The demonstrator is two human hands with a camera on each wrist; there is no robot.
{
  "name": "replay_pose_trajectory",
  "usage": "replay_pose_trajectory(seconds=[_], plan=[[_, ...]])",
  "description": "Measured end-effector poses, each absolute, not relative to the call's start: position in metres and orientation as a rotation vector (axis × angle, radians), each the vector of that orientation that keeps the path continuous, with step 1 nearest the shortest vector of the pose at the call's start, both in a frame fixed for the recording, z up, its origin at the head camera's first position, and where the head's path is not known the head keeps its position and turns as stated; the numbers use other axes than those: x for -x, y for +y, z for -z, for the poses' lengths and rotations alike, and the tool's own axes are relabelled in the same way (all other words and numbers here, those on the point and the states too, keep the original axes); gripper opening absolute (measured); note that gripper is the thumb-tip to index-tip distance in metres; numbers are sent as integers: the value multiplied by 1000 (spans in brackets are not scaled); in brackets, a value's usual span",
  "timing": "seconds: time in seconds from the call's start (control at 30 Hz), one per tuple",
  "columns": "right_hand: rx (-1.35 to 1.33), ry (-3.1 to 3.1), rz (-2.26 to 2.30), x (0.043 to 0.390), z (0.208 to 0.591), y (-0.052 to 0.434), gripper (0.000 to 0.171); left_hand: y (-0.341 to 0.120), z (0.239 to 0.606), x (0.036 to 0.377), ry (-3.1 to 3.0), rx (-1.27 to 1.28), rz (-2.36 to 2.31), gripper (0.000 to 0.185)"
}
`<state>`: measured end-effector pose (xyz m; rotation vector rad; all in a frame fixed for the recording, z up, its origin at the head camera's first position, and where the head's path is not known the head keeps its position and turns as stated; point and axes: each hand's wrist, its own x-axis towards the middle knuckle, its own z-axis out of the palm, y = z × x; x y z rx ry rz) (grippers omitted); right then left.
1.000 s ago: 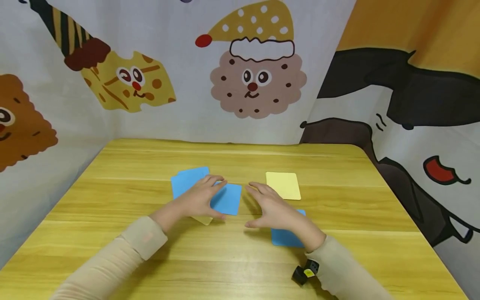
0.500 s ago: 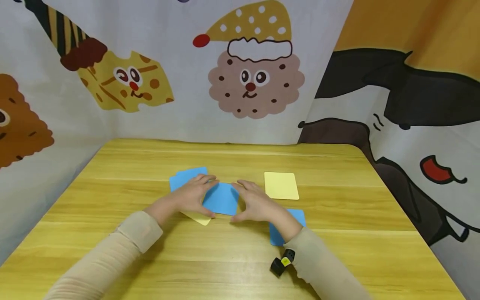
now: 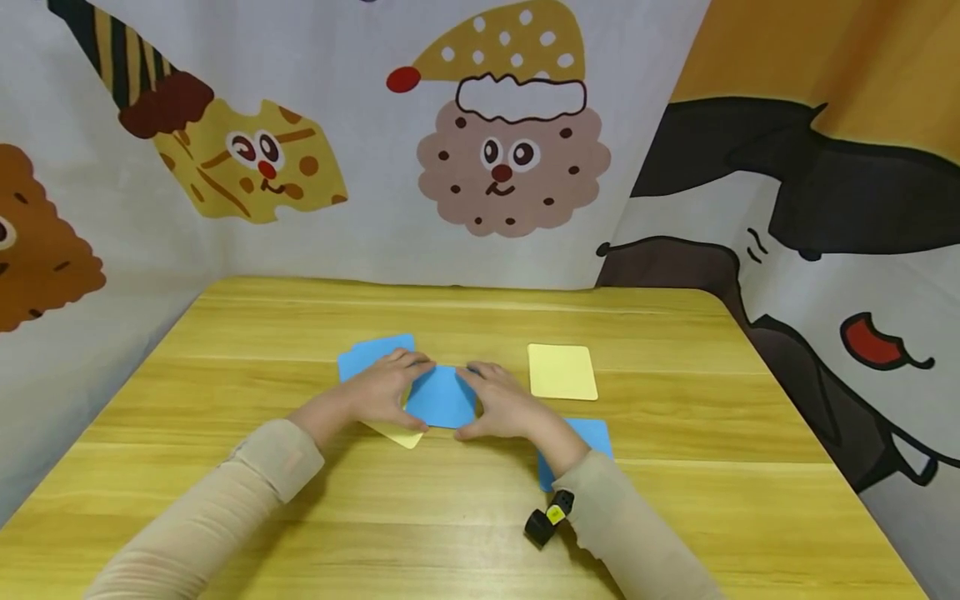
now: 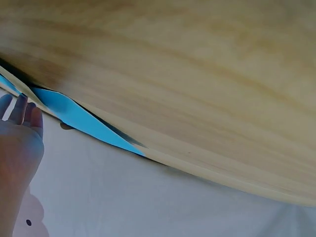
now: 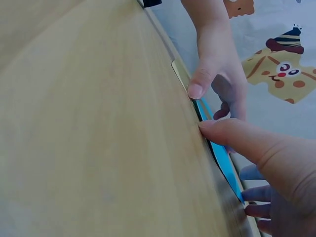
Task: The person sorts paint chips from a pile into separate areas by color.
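Blue card (image 3: pixel 442 398), held between two hands over the tabletop. We see the left hand (image 3: pixel 382 389) gripping its left side and the right hand (image 3: pixel 501 404) its right, each with the thumb at the near edge and the fingers toward the far edge; the middle of the card lies exposed between them. Whether the whole card touches the surface below, we cannot tell.

Relative to one second earlier, we find the right hand moved to the left: it then stood just clear of the card's right edge and now holds it. The left hand has drawn slightly leftward, so that more of the card shows beside it. The black device (image 3: pixel 549 518) at the right cuff has travelled left with that arm, while the yellow card (image 3: pixel 563 372), lying right of and beyond the grip, has kept its place. Against half a second ago, we detect only a slight narrowing between the hands.

Around the grip, the wooden table (image 3: pixel 465 542) bears the loose cards. To the left of the grip and farther off, we distinguish overlapping blue cards (image 3: pixel 371 354), partly covered by the left hand; nearer to us, one corner of a second yellow card (image 3: pixel 401 434) emerges below that hand. To the right of the grip and nearer, another blue card (image 3: pixel 594 435) is partly hidden by the right forearm.
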<state>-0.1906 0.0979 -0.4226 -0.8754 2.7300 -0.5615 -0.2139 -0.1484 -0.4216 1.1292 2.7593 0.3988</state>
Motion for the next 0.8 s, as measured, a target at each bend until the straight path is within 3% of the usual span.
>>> replay_pose_trajectory(seconds=[0.8], plan=[[1002, 2773, 661, 184, 413, 108, 91, -146, 408, 203, 2829, -1223, -507, 96]])
